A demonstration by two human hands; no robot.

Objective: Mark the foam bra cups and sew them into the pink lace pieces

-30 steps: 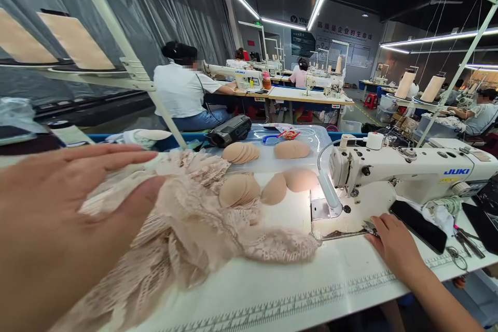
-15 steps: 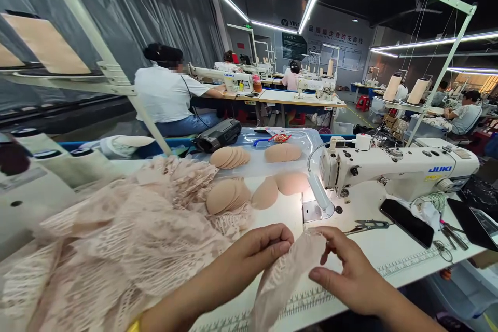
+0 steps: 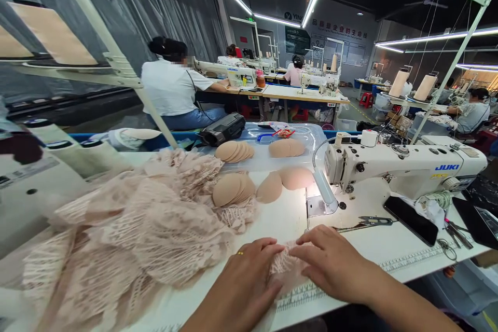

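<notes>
A small piece of pale pink lace (image 3: pixel 287 260) lies on the white sewing table (image 3: pixel 286 225) near its front edge. My left hand (image 3: pixel 251 275), a ring on one finger, rests palm down on the lace's left side with its fingers stretched out. On the other side, my right hand (image 3: pixel 332 262) touches the lace with spread fingertips. Both hands partly cover the piece. Just beyond them is the needle area of a white sewing machine (image 3: pixel 404 163), its lamp lit. Thread snips (image 3: pixel 375 221) lie to the right of my right hand.
A large heap of lace (image 3: pixel 155 218) covers the table's left. Beige oval pads (image 3: pixel 233 189) lie in stacks at the middle and on a clear plastic lid (image 3: pixel 260 158). A black phone (image 3: pixel 410 220) and keys (image 3: pixel 447 250) sit at the right. A co-worker (image 3: pixel 171 85) sits ahead.
The lace, held up between my hands before, is now down on the table. My left hand has gone from a pinch to flat, and my right hand has come down onto the lace.
</notes>
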